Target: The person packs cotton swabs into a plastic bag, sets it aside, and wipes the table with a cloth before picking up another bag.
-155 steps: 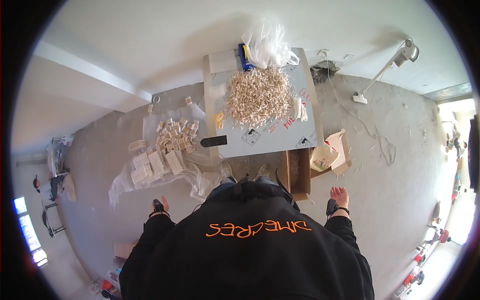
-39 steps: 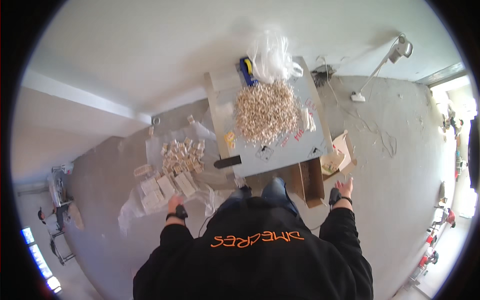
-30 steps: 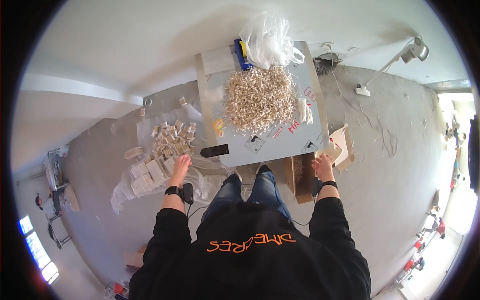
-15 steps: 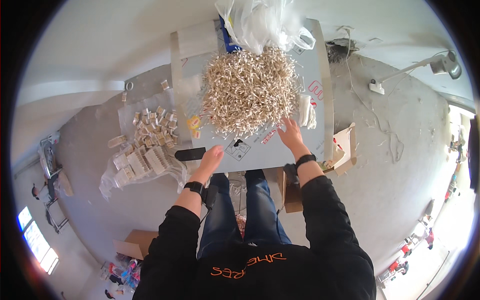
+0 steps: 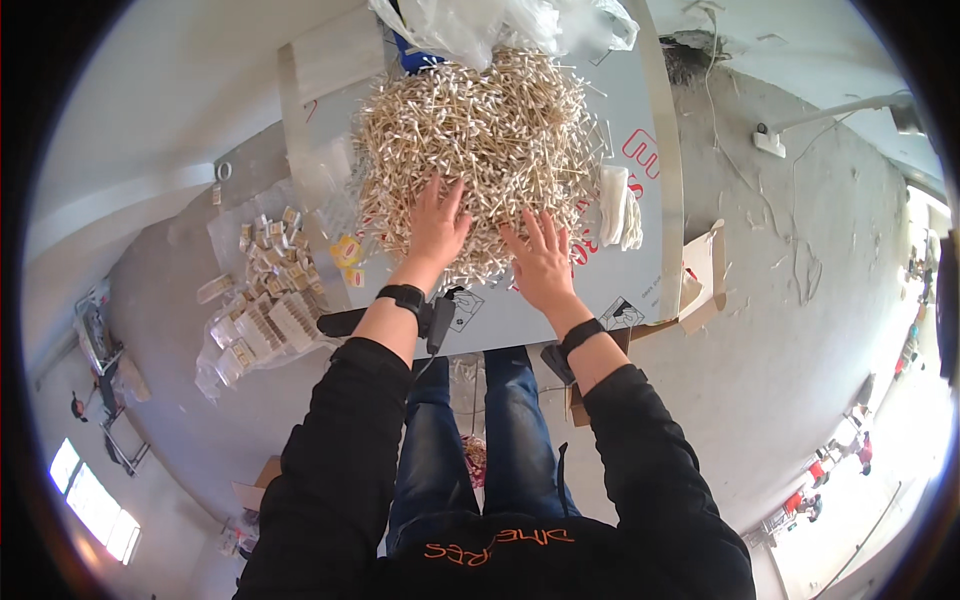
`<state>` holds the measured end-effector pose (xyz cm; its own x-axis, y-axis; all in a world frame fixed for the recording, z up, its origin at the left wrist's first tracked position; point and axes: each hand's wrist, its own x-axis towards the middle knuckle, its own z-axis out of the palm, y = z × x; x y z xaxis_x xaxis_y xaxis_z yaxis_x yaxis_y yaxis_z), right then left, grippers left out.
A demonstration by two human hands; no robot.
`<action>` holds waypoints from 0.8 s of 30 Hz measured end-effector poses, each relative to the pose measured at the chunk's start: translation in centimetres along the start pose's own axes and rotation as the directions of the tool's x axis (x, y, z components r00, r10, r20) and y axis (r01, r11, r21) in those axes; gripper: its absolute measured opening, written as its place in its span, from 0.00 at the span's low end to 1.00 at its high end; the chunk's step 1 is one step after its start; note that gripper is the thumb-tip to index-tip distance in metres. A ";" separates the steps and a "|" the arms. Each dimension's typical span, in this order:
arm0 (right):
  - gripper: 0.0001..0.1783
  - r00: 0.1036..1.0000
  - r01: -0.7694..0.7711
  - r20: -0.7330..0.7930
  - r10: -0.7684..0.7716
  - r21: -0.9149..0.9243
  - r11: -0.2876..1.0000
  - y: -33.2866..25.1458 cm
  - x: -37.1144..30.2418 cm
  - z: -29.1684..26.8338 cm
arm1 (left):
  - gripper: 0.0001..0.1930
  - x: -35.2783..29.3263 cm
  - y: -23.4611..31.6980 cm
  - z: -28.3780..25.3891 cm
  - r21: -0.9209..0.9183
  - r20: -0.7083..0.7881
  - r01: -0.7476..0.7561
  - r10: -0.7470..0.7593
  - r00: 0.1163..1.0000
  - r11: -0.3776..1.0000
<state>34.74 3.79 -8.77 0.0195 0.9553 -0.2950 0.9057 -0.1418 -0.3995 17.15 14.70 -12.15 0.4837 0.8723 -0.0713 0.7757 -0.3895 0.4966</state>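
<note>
A large heap of cotton swabs (image 5: 475, 140) with white tips and pale sticks covers the middle of the table (image 5: 500, 325). My left hand (image 5: 437, 228) rests on the near left part of the heap, its fingers spread among the swabs. At the near edge of the heap, my right hand (image 5: 542, 265) touches the swabs with its fingers apart. Neither hand grips anything that shows. To the right of the heap lies a white cloth-like bundle (image 5: 620, 207). Small yellow labels (image 5: 347, 262) lie left of it.
Clear plastic bags (image 5: 500, 25) and a blue container (image 5: 412, 55) stand at the far edge. Left of the table, several small packs of swabs (image 5: 270, 320) lie on plastic sheeting. An open cardboard box (image 5: 705, 275) sits at the right edge. A black strap-like item (image 5: 340, 323) juts from the table's near left.
Both hands have moved forward onto the heap; the left came from the table's near edge, and the right moved left from beside the heap. The view has shifted closer.
</note>
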 end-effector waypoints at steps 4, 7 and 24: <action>0.30 0.998 0.057 -0.039 -0.055 0.036 0.998 1.3 -1.6 0.0 | 0.29 -2.9 3.4 1.6 0.118 0.125 0.033 -0.048 0.991 0.992; 0.26 0.981 0.031 -0.193 0.008 0.196 0.980 2.0 -0.4 -0.9 | 0.28 -5.5 4.3 1.3 0.172 0.184 0.067 -0.099 0.978 0.983; 0.19 0.945 -0.039 -0.312 0.103 0.205 0.978 4.1 7.2 -0.3 | 0.23 -4.1 8.0 1.6 0.049 0.298 -0.153 0.132 0.945 0.987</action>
<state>38.68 10.12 -12.27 0.2434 0.9687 -0.0493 0.7980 -0.2289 -0.5575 22.03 7.52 -9.32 0.6803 0.6852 -0.2600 0.7115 -0.5324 0.4587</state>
